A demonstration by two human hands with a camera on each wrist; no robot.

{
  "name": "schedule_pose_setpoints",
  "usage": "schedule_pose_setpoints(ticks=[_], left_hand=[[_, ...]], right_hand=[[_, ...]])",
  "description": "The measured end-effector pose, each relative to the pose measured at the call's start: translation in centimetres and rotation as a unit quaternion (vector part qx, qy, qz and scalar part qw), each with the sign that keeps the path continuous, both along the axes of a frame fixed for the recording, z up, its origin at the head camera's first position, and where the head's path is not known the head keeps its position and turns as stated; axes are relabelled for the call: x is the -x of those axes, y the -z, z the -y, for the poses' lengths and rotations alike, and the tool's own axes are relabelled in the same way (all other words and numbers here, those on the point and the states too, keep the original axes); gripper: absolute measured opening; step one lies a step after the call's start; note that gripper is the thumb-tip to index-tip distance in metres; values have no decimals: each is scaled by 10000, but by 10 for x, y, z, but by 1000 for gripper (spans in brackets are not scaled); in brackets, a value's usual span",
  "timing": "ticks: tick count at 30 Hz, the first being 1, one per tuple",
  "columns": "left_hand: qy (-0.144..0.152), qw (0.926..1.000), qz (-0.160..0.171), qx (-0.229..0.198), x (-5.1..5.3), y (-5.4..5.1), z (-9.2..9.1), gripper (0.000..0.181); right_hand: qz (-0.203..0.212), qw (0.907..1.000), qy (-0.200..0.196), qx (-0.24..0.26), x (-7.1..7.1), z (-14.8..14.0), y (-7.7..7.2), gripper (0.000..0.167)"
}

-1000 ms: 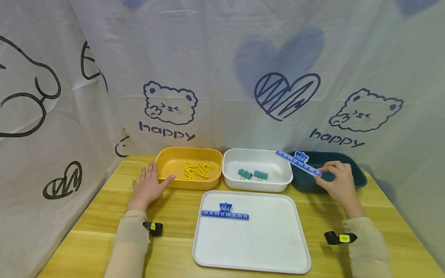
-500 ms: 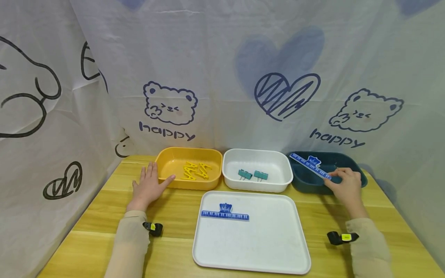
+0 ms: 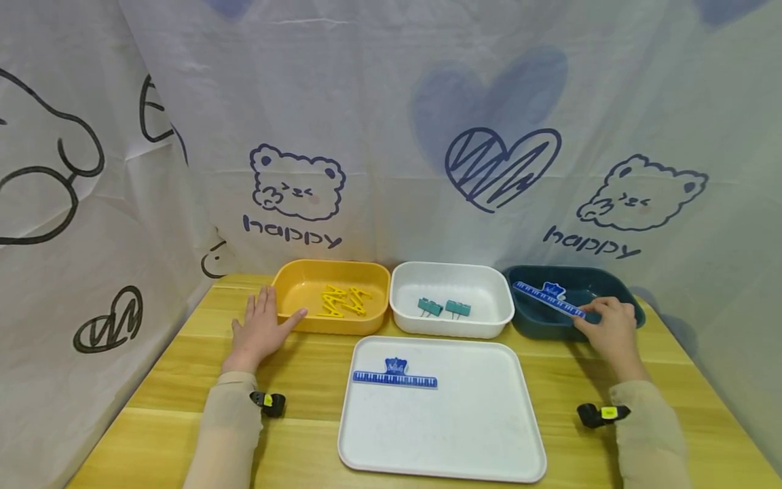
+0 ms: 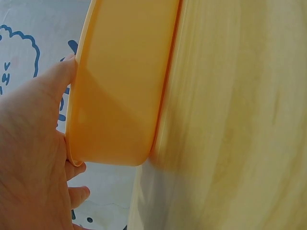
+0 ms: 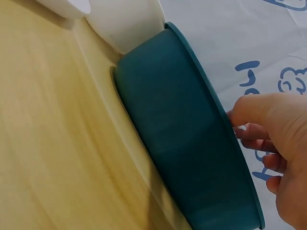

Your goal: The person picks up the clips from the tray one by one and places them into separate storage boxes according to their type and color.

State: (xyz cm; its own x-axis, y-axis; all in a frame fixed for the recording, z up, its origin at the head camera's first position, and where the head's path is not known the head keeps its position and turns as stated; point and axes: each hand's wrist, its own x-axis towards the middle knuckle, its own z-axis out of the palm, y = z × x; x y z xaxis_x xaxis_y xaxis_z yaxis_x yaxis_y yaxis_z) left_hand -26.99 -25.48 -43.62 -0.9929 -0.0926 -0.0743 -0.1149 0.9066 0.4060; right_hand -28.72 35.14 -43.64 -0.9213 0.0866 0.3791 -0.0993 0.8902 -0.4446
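Note:
In the head view my right hand (image 3: 613, 334) pinches one end of a long blue sheet-music clip (image 3: 548, 299) printed with piano keys. The clip slants within the dark green basin (image 3: 552, 331), its far end toward the left. In the right wrist view that hand (image 5: 283, 143) is at the basin's rim, and the wall hides the clip. My left hand (image 3: 259, 333) rests with spread fingers against the left end of the yellow basin (image 3: 336, 326). A matching blue clip (image 3: 396, 379) lies on the white tray (image 3: 449, 435).
Inside the yellow basin are several yellow clothespins (image 3: 345, 302). The white basin (image 3: 452, 329) between the other two holds two teal binder clips (image 3: 458, 308). The basins stand side by side on the wooden table (image 3: 305, 435), before a printed curtain (image 3: 391, 136).
My right hand has moved a little right and down, taking the clip from above the gap between basins into the dark green one. The left hand stays put.

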Motion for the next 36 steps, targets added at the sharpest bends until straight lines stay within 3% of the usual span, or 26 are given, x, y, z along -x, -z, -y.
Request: schedule_pose_setpoints(ticks=[15,25,36], left_hand=[[-23,10000,39,-18,-2,-6,0,107],[-39,10000,10,-64,-2,-3,0,107],[-8,10000,37,-17,-3,-6,1,107]], right_hand=[[1076,9915,-614,-395,12,-16,-15,33],[1956,9767,-643,-605,30,-25,-28,26],[2922,9518,-649,-667,49,-33,-22,23]])
